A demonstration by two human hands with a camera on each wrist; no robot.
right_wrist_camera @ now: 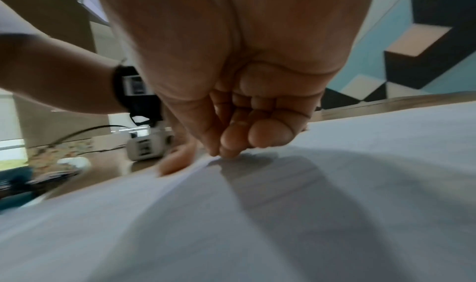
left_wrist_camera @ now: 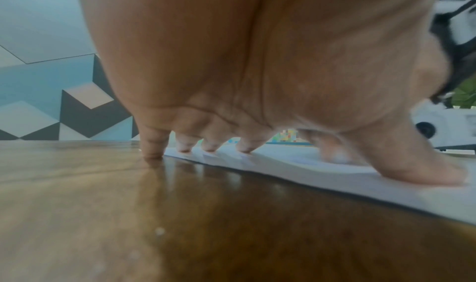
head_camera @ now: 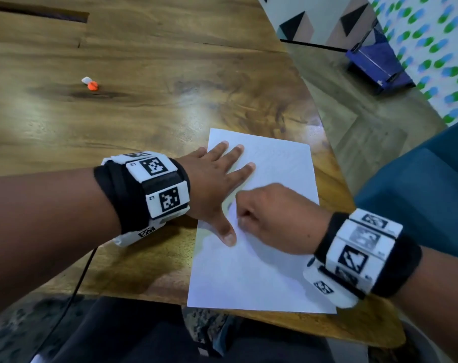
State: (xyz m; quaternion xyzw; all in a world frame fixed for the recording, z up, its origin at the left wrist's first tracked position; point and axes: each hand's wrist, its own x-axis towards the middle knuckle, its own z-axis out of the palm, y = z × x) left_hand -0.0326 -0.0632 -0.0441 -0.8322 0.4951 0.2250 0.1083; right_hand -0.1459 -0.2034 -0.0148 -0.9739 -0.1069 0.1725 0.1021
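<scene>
A white sheet of paper (head_camera: 262,271) lies on the wooden table (head_camera: 144,113), near its front right corner. My left hand (head_camera: 220,187) rests flat on the sheet's left part with its fingers spread. In the left wrist view the little finger (left_wrist_camera: 152,150) touches bare wood and the other fingertips press the paper (left_wrist_camera: 335,184). My right hand (head_camera: 248,216) is curled, just right of the left thumb. In the right wrist view its thumb and fingertips (right_wrist_camera: 229,152) meet on a raised ridge of the paper (right_wrist_camera: 257,225) and pinch it.
A small orange and white object (head_camera: 91,84) sits far off on the left of the table. A dark slot (head_camera: 39,13) cuts the far left tabletop. A black cable (head_camera: 75,284) hangs off the front edge. A blue box (head_camera: 377,66) stands on the floor beyond the right edge.
</scene>
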